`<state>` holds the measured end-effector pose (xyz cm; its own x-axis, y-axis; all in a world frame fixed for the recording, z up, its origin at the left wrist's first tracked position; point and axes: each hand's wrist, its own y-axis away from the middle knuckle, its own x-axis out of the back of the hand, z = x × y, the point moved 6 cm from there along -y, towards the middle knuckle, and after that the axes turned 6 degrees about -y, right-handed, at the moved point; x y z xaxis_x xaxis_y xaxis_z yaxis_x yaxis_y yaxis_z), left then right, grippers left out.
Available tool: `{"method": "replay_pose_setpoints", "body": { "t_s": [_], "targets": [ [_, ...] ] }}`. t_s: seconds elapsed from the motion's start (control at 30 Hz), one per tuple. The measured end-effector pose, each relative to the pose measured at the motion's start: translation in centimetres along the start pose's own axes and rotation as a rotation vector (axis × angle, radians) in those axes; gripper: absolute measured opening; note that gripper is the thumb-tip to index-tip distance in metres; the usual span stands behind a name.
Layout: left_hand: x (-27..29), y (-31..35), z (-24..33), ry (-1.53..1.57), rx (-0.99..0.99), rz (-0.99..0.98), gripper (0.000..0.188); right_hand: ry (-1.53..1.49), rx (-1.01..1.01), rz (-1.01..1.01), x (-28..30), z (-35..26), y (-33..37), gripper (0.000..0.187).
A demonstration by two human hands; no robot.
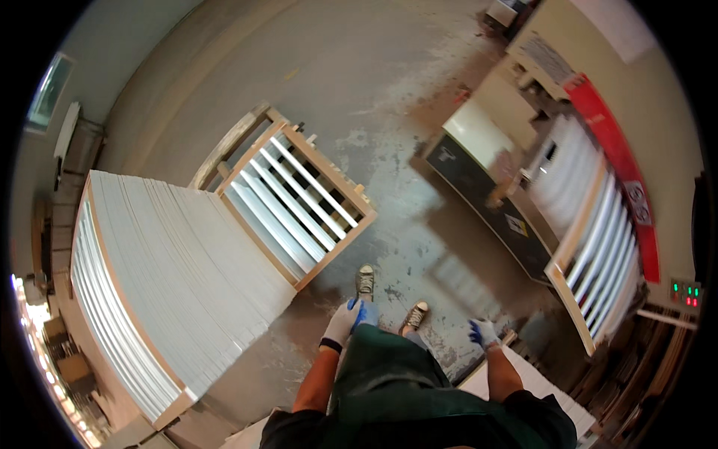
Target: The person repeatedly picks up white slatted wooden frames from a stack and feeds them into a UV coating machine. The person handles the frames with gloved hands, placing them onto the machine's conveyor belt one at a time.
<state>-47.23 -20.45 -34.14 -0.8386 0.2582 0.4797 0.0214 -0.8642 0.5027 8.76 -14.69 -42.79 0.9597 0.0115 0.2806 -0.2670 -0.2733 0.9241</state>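
Observation:
Both my hands wear white gloves with blue palms or fingertips. My left hand (342, 323) hangs low in front of my left leg, and its fingers are partly hidden. My right hand (485, 333) is held out to the right, its fingers loosely curled and a little apart, with nothing in it. To my left stands a big stack of pale panels (179, 254). Beside it a light-brown frame with white slats (295, 198) lies over a wooden pallet (232, 146). Neither hand touches the stack or the frame.
On the right stands a machine with a black side panel (490, 209) and a red guard (617, 165); another slatted frame (598, 262) rests against it. A light panel stack (535, 378) lies behind my right arm. The grey floor (359, 97) is scuffed.

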Motion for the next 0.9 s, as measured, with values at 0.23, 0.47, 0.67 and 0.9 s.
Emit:
{"method": "replay_pose_setpoints", "body": {
  "t_s": [0.23,0.47,0.67,0.9],
  "targets": [
    [-6.0,2.7,-19.2,0.4,0.46,0.059,0.04,1.044,0.816,-0.12,-45.0,-22.1,-8.1,0.105],
    [-8.5,3.0,-27.7,0.569,0.808,0.171,0.046,1.448,0.813,-0.197,-60.7,-26.6,-10.4,0.091],
    [-6.6,0.0,-29.2,0.463,0.874,0.175,0.05,1.437,0.76,-0.14,-61.3,-26.6,-12.2,0.063],
    [-4.3,-3.3,-31.8,0.3,0.736,0.482,0.077,1.516,0.801,-0.168,-59.9,-30.8,-9.7,0.057]
  ]
}}
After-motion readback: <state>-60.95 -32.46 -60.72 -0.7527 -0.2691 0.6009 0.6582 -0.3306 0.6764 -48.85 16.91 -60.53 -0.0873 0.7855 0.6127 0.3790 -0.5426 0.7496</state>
